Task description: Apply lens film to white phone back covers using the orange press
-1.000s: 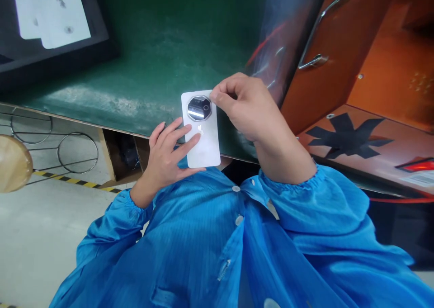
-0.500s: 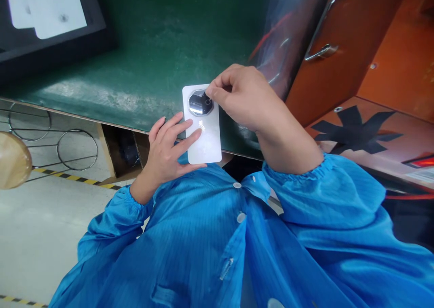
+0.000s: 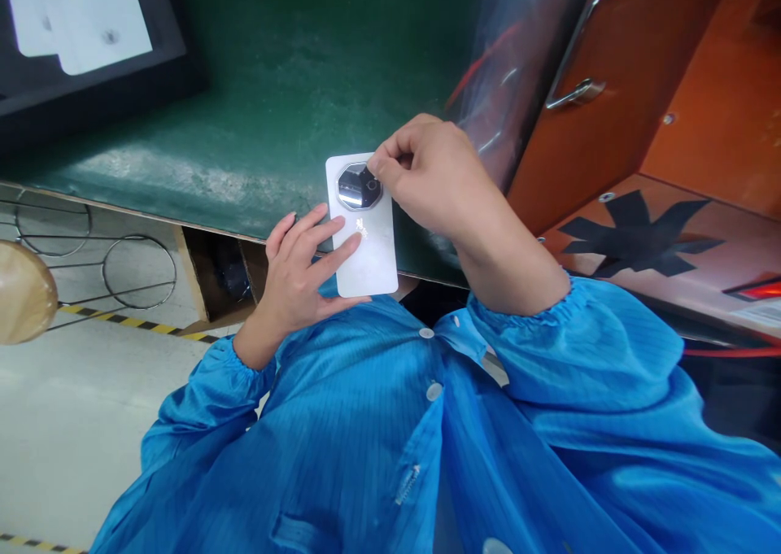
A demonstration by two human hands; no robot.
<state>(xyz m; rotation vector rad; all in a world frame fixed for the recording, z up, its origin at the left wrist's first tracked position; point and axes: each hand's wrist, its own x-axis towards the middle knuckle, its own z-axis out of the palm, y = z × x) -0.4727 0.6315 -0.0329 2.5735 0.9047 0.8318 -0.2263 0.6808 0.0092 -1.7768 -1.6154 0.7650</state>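
A white phone lies back side up at the table's front edge, with a dark, shiny octagonal camera window near its top and small pale marks below. I cannot tell whether it is a whole phone or only a back cover. My left hand holds it from the left, fingertips resting on its back and thumb along the bottom edge. My right hand has thumb and forefinger pinched together at the upper right of the camera window. Whatever lies between those fingertips is too small to make out.
The green tabletop carries a black tray with white sheet-like pieces at the upper left. Clear plastic lies beside an orange cabinet with a metal handle. A stool stands on the floor at the left.
The view has shifted very slightly. Both hands keep the same hold, with the right fingertips still at the camera window's upper right.
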